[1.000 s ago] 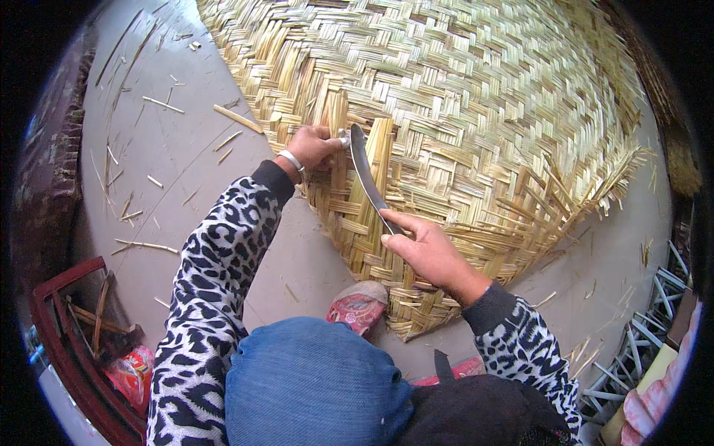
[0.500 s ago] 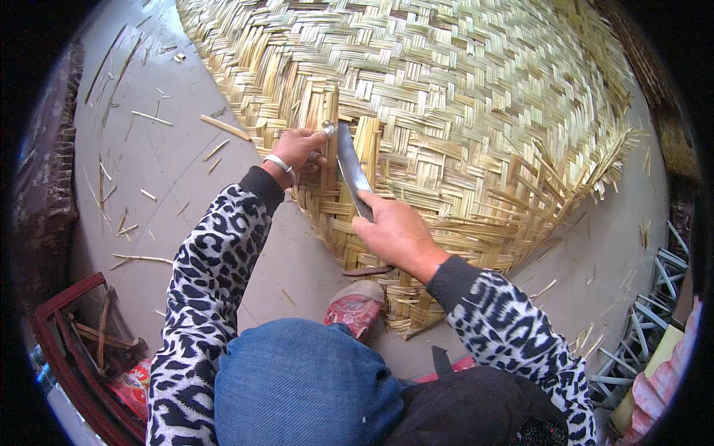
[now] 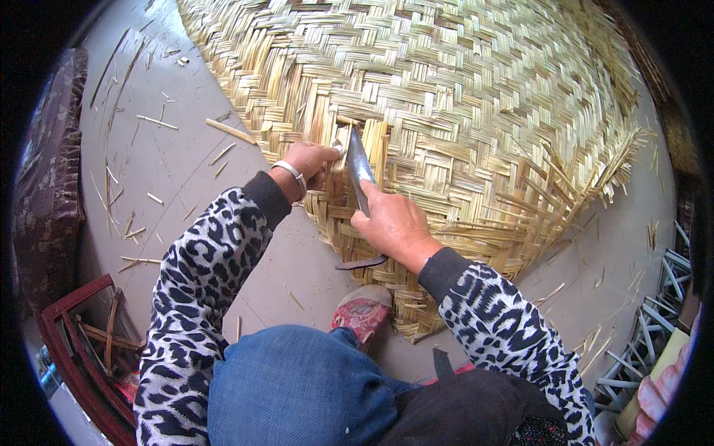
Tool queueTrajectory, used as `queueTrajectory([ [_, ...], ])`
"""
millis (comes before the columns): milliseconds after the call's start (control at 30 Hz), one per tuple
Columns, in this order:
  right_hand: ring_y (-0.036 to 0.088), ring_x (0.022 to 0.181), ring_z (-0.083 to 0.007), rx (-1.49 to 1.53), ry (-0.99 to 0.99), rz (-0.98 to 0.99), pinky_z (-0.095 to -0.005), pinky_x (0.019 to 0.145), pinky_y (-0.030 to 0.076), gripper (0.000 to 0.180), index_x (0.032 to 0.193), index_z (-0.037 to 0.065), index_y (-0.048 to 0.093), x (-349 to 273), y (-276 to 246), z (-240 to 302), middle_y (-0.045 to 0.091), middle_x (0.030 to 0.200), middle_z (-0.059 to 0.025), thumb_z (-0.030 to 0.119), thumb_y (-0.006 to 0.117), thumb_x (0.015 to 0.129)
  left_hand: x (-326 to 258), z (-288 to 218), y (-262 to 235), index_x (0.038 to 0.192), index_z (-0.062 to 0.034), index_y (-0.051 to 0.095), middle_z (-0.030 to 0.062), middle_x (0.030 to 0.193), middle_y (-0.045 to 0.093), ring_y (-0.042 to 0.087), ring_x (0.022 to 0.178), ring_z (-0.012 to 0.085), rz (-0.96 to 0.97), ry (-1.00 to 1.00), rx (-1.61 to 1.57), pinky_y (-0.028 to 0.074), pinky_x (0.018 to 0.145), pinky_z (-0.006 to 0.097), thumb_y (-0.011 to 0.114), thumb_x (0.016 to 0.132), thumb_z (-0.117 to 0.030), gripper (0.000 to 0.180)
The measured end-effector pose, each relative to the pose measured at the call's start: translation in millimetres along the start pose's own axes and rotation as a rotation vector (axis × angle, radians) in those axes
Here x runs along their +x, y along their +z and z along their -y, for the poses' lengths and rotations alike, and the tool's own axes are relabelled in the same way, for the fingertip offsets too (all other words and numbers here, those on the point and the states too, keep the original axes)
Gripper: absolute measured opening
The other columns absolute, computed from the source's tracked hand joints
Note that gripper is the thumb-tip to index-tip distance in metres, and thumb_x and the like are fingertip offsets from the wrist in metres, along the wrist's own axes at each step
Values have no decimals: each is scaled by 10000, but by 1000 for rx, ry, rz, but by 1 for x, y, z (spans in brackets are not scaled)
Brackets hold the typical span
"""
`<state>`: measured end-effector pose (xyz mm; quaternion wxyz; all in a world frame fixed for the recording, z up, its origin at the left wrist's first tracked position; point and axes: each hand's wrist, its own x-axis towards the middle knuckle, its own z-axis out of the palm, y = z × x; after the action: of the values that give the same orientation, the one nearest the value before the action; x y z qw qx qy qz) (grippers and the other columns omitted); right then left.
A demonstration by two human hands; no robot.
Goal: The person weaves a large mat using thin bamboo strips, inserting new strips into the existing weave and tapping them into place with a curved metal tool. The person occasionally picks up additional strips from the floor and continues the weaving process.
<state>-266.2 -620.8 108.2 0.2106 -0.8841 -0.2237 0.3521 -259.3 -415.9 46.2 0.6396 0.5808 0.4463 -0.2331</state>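
Note:
A large woven straw mat [image 3: 483, 126] of pale and golden strips spreads over the floor ahead of me. My right hand [image 3: 394, 227] is closed around a knife whose long curved metal blade [image 3: 360, 167] points away from me. Its hooked dark lower end [image 3: 361, 263] sticks out below my fist. The blade's tip lies against upright strips [image 3: 378, 145] near the mat's edge. Just left of the blade, my left hand [image 3: 309, 165] pinches strips at that edge. Something small and whitish shows at its fingertips. A pale bracelet [image 3: 292, 172] circles the left wrist.
Loose straw pieces [image 3: 232, 131] litter the grey floor [image 3: 182, 193] on the left. Frayed strip ends [image 3: 587, 186] rise at the mat's right corner. A dark red wooden frame [image 3: 59, 327] stands at lower left, a grey metal rack [image 3: 632, 334] at lower right. My shoe [image 3: 363, 306] touches the mat's near corner.
The knife has turned more upright, its hooked end swinging left. My left hand sits slightly lower and further right, still at the mat's edge. The whole view has shifted a little.

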Motion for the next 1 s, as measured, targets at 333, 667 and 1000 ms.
queueTrajectory([
  [333,695,763,-392,22,-27,2,-498,715,555,388,1148,47,578,2,-1,-7,696,791,-208,235,609,811,-19,6,2,764,-80,584,-30,568,469,419,407,84,8,25,-5,313,366,250,667,875,-137,150],
  [667,693,756,-398,18,-36,8,-506,709,555,322,1066,40,585,2,-5,-7,687,773,-222,235,601,811,-17,-3,5,779,-74,604,-8,552,480,425,413,107,-19,-29,125,340,379,287,661,883,-166,151],
  [1000,694,770,-403,3,-43,24,-513,704,554,348,1089,32,582,3,-7,-6,683,778,-232,236,601,808,-11,-4,4,781,-74,602,-18,594,504,436,432,95,-12,-52,110,346,382,275,652,890,-147,140],
])
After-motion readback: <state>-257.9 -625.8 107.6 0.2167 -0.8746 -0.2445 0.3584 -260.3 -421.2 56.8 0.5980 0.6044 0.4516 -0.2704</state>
